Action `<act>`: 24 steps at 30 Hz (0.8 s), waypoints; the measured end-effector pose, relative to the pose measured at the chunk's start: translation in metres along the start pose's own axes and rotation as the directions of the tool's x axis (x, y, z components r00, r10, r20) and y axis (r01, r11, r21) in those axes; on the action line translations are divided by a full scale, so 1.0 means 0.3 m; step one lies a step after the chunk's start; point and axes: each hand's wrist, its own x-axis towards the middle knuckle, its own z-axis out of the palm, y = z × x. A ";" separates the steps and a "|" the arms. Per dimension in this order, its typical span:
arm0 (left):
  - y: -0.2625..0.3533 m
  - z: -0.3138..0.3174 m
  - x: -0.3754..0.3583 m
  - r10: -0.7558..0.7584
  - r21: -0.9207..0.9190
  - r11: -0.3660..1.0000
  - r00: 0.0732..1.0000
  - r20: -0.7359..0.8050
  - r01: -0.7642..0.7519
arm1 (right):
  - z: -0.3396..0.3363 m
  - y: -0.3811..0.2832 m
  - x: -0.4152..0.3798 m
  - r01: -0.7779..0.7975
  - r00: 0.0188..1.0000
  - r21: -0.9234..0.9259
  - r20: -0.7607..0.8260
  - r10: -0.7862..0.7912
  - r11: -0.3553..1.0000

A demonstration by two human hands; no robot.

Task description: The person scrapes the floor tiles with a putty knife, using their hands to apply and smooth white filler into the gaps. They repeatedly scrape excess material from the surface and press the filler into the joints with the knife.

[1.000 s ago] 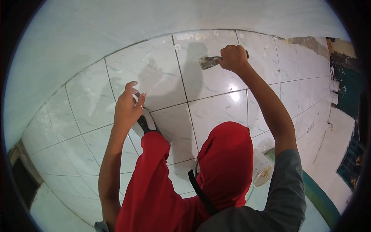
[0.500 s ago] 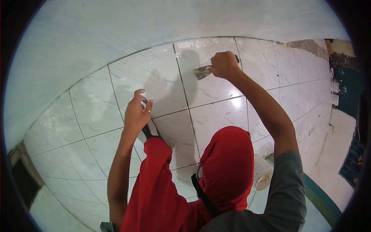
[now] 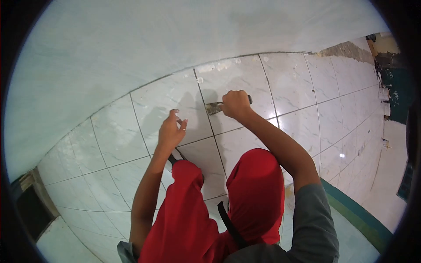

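- R hand (image 3: 236,105) is clamping its fingers round the handle of the putty knife (image 3: 213,108), prob. for firm control, w/ blade pointing left.
- Knife is sitting over the tiled floor (image 3: 245,144), in from its edge along the wall (image 3: 131,52); can't tell if blade's touching.
- L hand (image 3: 172,133) is hovering just past the L knee (image 3: 188,175), thumb & fingers apart, holding nothing I'm seeing, prob. leaving the blade room.

floor (image 3: 232,142) laid in pale veined tiles (image 3: 294,81), split by dark joints (image 3: 201,94); light (image 3: 342,155) reflected in spots toward right edge. far edge met by pale wall (image 3: 166,39), rough grey patch (image 3: 346,51) exposed near far right corner.
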 end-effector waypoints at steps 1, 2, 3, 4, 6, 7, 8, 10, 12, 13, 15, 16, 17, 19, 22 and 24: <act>0.012 0.004 0.006 -0.027 -0.007 1.000 0.999 0.022 0.027 | 0.033 0.033 0.021 -0.039 0.996 0.023 -0.075 0.040 0.999; 0.018 0.010 0.007 -0.028 0.000 1.000 1.000 0.007 0.028 | 0.027 0.085 0.037 -0.098 0.994 0.035 -0.043 0.099 0.995; 0.021 0.019 0.020 -0.017 -0.005 1.000 1.000 -0.001 0.017 | 0.010 0.139 0.047 -0.135 0.986 0.050 -0.091 0.139 0.990; 0.033 0.023 0.035 -0.008 -0.008 1.000 1.000 0.001 0.008 | -0.016 0.172 0.053 -0.174 0.974 0.071 -0.132 0.182 0.982; 0.039 0.037 0.031 -0.062 0.026 0.998 0.998 0.029 0.061 | -0.007 0.161 0.076 -0.208 0.972 0.105 -0.091 0.218 0.972; 0.040 0.047 0.028 -0.091 0.008 0.996 0.996 0.021 0.091 | 0.008 0.133 0.105 -0.221 0.963 0.122 -0.132 0.236 0.968; 0.040 0.054 0.045 -0.108 -0.013 0.994 0.994 0.004 0.108 | 0.009 0.123 0.147 -0.236 0.948 0.138 -0.187 0.259 0.962; 0.004 0.083 0.065 -0.060 -0.034 0.998 0.997 -0.047 0.058 | -0.055 0.116 0.160 -0.190 0.969 0.152 -0.132 0.211 0.970; -0.007 0.088 0.061 -0.164 -0.067 0.984 0.986 0.020 0.165 | -0.061 0.097 0.171 -0.190 0.960 0.209 -0.164 0.226 0.959; -0.018 0.082 0.051 -0.181 -0.063 0.981 0.983 0.028 0.183 | -0.042 0.073 0.174 -0.183 0.965 0.213 -0.149 0.217 0.960; -0.022 0.068 0.058 -0.167 -0.090 0.982 0.986 0.004 0.167 | -0.036 0.042 0.173 -0.225 0.947 0.278 -0.164 0.277 0.934; -0.030 0.062 0.058 -0.169 -0.098 0.981 0.986 0.000 0.168 | -0.048 0.029 0.182 -0.223 0.947 0.270 -0.166 0.273 0.937; -0.045 0.057 0.058 -0.125 -0.085 0.989 0.991 -0.045 0.121 | -0.064 0.012 0.204 -0.269 0.943 0.254 -0.128 0.308 0.929; -0.040 0.025 0.065 -0.097 -0.075 0.993 0.992 -0.082 0.090 | -0.057 0.001 0.216 -0.299 0.935 0.224 -0.124 0.332 0.927; -0.056 -0.032 0.055 -0.177 -0.090 0.981 0.983 -0.046 0.173 | -0.038 0.003 0.163 -0.375 0.916 0.229 -0.056 0.397 0.898; -0.067 -0.045 0.047 -0.200 -0.114 0.974 0.979 -0.042 0.195 | -0.051 -0.009 0.186 -0.418 0.899 0.241 -0.030 0.437 0.876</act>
